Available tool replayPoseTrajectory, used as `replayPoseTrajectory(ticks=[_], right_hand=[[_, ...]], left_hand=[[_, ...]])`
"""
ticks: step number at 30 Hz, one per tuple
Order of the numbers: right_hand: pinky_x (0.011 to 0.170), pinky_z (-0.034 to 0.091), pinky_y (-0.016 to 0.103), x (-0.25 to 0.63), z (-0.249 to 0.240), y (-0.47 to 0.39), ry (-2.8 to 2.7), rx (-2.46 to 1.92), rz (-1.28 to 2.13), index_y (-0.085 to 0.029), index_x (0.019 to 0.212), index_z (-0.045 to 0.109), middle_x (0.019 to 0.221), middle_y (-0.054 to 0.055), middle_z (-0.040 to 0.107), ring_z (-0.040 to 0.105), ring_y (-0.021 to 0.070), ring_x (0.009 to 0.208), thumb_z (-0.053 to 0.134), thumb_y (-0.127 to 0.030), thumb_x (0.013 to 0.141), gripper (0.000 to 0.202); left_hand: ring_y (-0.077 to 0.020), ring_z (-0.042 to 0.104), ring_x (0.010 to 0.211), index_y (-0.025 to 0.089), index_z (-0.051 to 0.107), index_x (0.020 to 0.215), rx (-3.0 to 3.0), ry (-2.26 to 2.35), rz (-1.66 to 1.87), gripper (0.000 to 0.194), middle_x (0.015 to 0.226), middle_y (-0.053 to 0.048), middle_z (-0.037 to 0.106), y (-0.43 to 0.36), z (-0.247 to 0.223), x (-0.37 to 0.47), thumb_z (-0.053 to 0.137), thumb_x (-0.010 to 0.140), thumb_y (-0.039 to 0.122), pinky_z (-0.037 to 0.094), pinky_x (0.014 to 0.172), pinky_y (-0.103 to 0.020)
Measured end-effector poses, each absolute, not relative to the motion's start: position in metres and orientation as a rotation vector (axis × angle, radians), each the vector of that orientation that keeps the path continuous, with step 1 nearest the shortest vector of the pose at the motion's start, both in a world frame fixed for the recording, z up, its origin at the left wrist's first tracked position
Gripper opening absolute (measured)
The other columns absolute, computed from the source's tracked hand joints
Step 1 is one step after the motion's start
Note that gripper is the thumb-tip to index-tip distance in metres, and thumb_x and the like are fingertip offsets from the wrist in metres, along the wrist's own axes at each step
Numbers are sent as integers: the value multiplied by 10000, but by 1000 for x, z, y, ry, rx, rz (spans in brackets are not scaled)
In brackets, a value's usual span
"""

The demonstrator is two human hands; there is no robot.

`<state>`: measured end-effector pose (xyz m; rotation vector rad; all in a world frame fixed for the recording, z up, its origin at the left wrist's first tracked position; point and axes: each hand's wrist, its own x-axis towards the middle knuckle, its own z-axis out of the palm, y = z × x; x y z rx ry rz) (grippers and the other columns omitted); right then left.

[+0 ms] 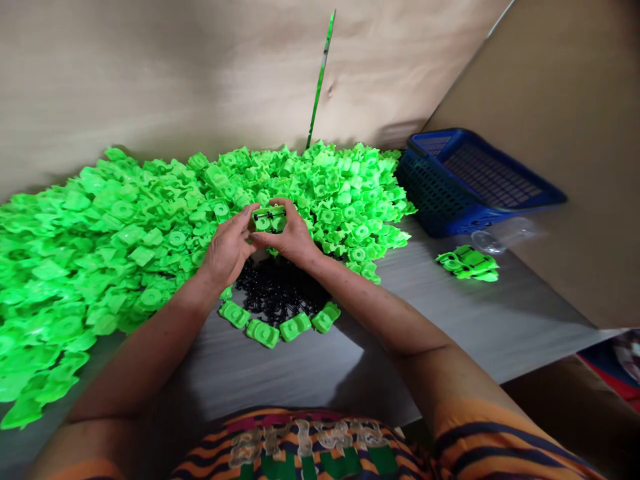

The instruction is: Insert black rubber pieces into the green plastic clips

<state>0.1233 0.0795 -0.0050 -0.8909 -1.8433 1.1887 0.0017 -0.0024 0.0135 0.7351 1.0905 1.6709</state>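
Observation:
A bright green plastic toy car shell (261,225) is held up between my two hands, its hollow underside facing me. A black axle lies across the inside of it. My left hand (227,250) grips its left end, and my right hand (295,239) has thumb and fingers around the right end. Just below the hands is a heap of small black parts (285,290), partly covered by my forearm. Several green car shells (263,333) lie in a curved row along the near side of that heap.
A large mound of green car shells (115,227) spreads along the back and left. At the right stand a blue basket (433,200), a clear plastic piece (487,242) and a small cluster of green cars (469,263). A thin green strip (320,87) rises along the back wall.

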Motion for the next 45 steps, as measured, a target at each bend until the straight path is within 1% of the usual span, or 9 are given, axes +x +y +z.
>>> replayPoseTrajectory(ticks=[9,15,18,21,26,31,36,39,45], right_hand=[[988,530,405,127,-2,78,-1799,-769,1168,-274,1270,554,1085,5,697,647,235,1023,848,-382,738,617],[1120,502,449,138,15,90,-1869,-746,1003,-249,1304,573,1362,64,659,614,280,1259,851,-332,749,626],[1114,508,461,163,24,104,-1887,-827,874,-241,1348,562,1431,78,628,584,293,1311,831,-321,768,644],[1048,534,441,211,24,114,-1907,-992,748,-239,1368,558,1394,74,646,619,273,1208,813,-294,763,658],[930,537,426,327,14,113,-1939,-1404,444,-225,1426,542,1208,70,709,643,253,979,763,-286,756,708],[904,517,472,422,0,107,-1970,-1824,68,-178,1469,537,1111,143,742,643,328,999,717,-290,767,733],[957,455,547,444,-10,102,-2114,-1992,-223,-157,1381,627,1325,234,668,534,409,1208,724,-321,837,576],[959,424,535,446,-17,106,-2091,-2000,-277,-143,1290,675,1429,260,579,467,409,1256,774,-317,848,485],[941,357,484,444,-22,117,-1874,-1655,-72,-183,962,673,1159,191,634,391,339,1155,939,-413,722,426]], left_hand=[[-204,721,921,210,741,1263,871,1178,1613,506,1021,-65,714,-9,22,1,758,887,549,672,794,-364],[-228,729,998,220,755,1266,1054,1398,1622,534,1221,-109,749,-9,20,-2,782,825,519,646,718,-292],[-229,727,897,186,813,1135,1299,1602,1411,475,1091,-99,802,-11,13,-3,802,767,486,615,699,-295],[-198,668,705,216,853,1081,1639,1674,1052,416,961,-77,823,-15,6,-3,773,769,480,560,662,-306],[-254,725,856,277,854,1066,1884,1602,937,352,1106,-82,842,-20,7,-2,746,810,494,559,782,-358],[-238,745,858,296,851,1023,1828,1615,965,249,1104,-29,854,-26,14,3,769,813,402,546,773,-336],[-240,732,809,282,859,1000,1838,1595,1022,296,1069,-61,854,-28,18,7,762,780,454,529,697,-330],[-257,731,833,251,864,1010,1915,1607,996,373,1072,-102,841,-29,23,7,715,778,502,529,724,-355],[-249,709,831,229,860,999,2016,1594,1062,357,1064,-103,838,-34,38,6,680,798,463,505,712,-338]])
